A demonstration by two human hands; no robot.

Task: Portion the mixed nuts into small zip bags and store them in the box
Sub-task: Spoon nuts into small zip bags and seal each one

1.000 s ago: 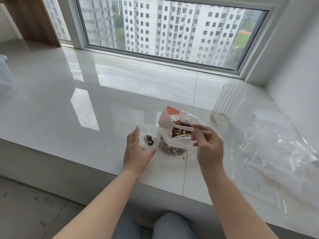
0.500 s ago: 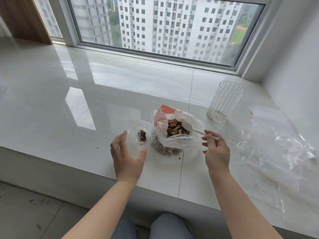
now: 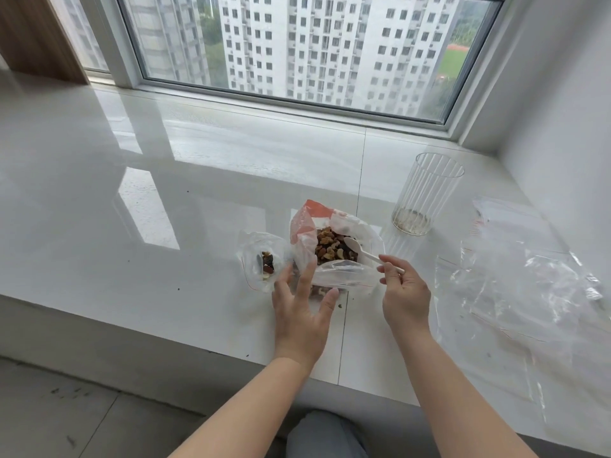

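Note:
An open plastic bag of mixed nuts (image 3: 334, 248), with an orange patch on its far side, stands on the white sill (image 3: 132, 200). A white plastic spoon (image 3: 362, 252) reaches into the nuts, and my right hand (image 3: 405, 294) pinches its handle. A small clear zip bag (image 3: 263, 262) with a few nuts inside lies just left of the big bag. My left hand (image 3: 302, 309) is spread with fingers apart, its fingertips touching the big bag's front edge, holding nothing.
A ribbed clear cup (image 3: 426, 193) with crumbs in the bottom stands to the right rear. Several empty clear zip bags (image 3: 529, 285) lie spread at the right. The sill's front edge drops to the floor near my knees. No box is in view.
My left hand let go of the small zip bag, which now lies on the sill, and moved right to the big bag. The spoon moved from above the small bag into the nuts.

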